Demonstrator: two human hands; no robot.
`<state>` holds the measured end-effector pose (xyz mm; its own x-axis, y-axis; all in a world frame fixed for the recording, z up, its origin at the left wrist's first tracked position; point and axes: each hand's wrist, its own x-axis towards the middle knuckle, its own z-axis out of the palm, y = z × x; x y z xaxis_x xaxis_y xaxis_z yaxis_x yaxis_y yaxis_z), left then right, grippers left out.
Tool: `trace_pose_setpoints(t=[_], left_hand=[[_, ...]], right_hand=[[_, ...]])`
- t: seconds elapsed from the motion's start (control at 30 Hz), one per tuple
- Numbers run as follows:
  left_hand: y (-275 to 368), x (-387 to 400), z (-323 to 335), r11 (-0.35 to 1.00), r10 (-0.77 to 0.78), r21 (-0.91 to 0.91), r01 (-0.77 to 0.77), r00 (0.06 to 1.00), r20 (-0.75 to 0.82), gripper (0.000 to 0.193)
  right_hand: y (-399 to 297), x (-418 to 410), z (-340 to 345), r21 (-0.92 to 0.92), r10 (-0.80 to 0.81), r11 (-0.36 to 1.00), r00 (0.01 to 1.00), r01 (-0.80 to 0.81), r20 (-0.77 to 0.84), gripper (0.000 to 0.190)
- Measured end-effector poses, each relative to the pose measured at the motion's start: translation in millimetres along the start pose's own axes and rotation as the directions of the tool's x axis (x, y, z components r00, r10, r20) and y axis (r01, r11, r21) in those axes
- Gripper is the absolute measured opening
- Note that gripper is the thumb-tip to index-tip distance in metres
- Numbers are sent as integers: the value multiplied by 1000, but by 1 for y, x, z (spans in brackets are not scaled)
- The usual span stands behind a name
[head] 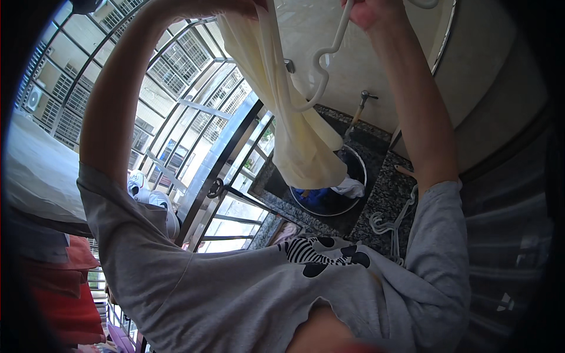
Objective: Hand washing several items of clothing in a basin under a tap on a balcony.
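Observation:
Both arms are raised, and the top edge of the picture cuts off part of each hand. My left hand [245, 8] grips a cream-coloured garment [304, 150], which hangs down in long folds. In my right hand [368, 14] is a white plastic clothes hanger [324, 77]. The hanger's lower bend lies against the cloth; whether it goes inside the garment I cannot tell. Below the hanging cloth, a round basin [327, 214] with a pale rim holds blue cloth [315, 195] and white cloth [351, 187].
A tap [363, 100] juts from the wall behind the basin. Several hangers [393, 227] lie on the speckled stone counter [375, 209] at right. Window bars [176, 97] run along the left, with white shoes [161, 203] beside them. Red cloth [66, 304] hangs lower left.

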<state>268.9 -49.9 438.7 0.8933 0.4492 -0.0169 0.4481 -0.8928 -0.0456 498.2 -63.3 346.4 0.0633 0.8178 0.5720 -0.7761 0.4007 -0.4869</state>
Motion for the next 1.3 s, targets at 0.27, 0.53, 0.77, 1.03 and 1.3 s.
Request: trace_pose_setpoints(t=[0.27,0.53,0.77,1.03,1.3], left_hand=[[14,9,-2,975,-206,49,215,968,-140,23],[38,18,-5,955,-274,61,289,945,-181,25],[30,33,-16,912,-319,132,388,875,-364,33],[22,45,-33,839,-381,198,506,808,-450,42],[-51,19,-59,890,-176,189,415,695,-697,46]], right_hand=[[15,-50,36,-422,-436,857,854,297,-284,17],[6,-70,54,-450,-638,749,713,487,-290,22],[14,-80,52,-482,-682,713,665,509,-306,21],[19,-83,41,-489,-713,688,625,536,-317,23],[65,-79,4,-467,-450,823,872,322,-192,30]])
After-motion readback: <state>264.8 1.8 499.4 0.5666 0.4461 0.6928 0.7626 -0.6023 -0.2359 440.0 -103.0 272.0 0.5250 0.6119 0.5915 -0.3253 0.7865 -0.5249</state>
